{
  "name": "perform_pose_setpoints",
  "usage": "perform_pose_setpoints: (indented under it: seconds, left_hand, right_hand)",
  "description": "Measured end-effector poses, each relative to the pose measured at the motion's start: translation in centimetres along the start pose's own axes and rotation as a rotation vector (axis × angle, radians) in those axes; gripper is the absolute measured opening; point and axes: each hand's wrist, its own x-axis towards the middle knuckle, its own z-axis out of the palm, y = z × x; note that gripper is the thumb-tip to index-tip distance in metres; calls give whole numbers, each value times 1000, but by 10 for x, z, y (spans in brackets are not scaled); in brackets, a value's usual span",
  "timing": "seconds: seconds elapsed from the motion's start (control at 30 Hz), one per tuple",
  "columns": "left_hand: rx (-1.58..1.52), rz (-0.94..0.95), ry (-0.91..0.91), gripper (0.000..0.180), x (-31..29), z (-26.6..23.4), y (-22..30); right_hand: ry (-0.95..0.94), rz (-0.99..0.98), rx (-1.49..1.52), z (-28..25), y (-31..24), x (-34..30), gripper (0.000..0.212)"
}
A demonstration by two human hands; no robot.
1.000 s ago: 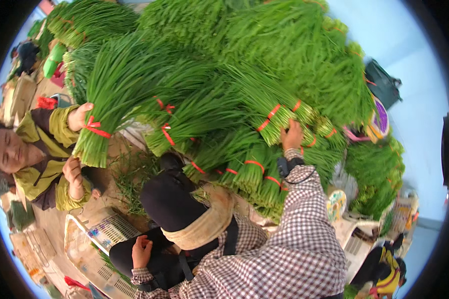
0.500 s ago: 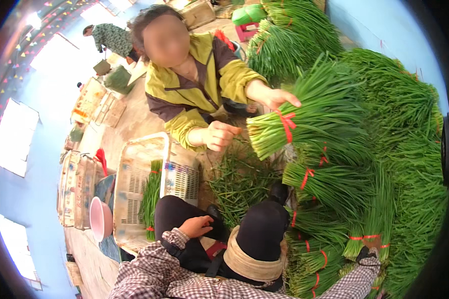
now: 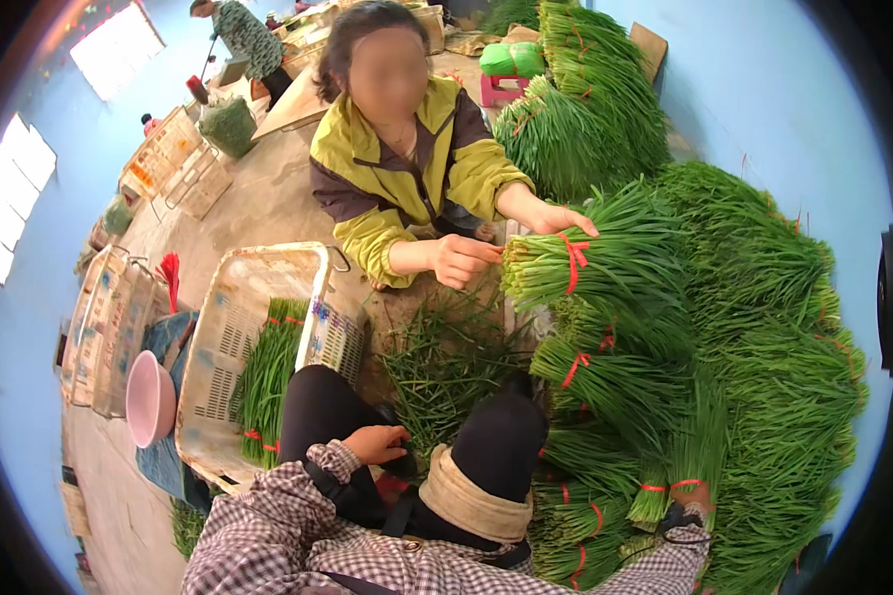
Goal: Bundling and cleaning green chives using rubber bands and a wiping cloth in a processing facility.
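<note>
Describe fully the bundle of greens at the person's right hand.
The bundle of greens is a sheaf of long, narrow green leaves, probably chives. A thin red band circles it near the stem end. It lies with its leaves pointing toward the top of the picture, close beside another red-banded bundle on its left. The right hand touches the stem end by the band and hides part of it; whether it grips cannot be told.

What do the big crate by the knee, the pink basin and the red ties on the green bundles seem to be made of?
Crate: probably molded plastic, scuffed and stained, judging by its slotted walls. Pink basin: likely plastic, smooth, from its even color and rounded rim. Red ties: flat, flexible strips tied round the green bundles; perhaps plastic ribbon, possibly cloth.
</note>
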Motion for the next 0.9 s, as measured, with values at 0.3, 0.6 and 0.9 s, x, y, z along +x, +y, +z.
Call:
perform_pose_setpoints:
  seconds: [0.3, 0.6, 0.9]
  left_hand:
    - [-84, 207, 168, 37, -4, -3, 7]
    - [-320, 570, 296, 32, -27, -14, 50]
    - [-593, 797, 221, 34, -54, 6, 47]
  right_hand:
    - [-753, -55, 1751, -21, 87, -172, 65]
    - [-682, 20, 2904, 50, 32, -403, 45]
    - [-622, -296, 2647, -35, -30, -436, 66]
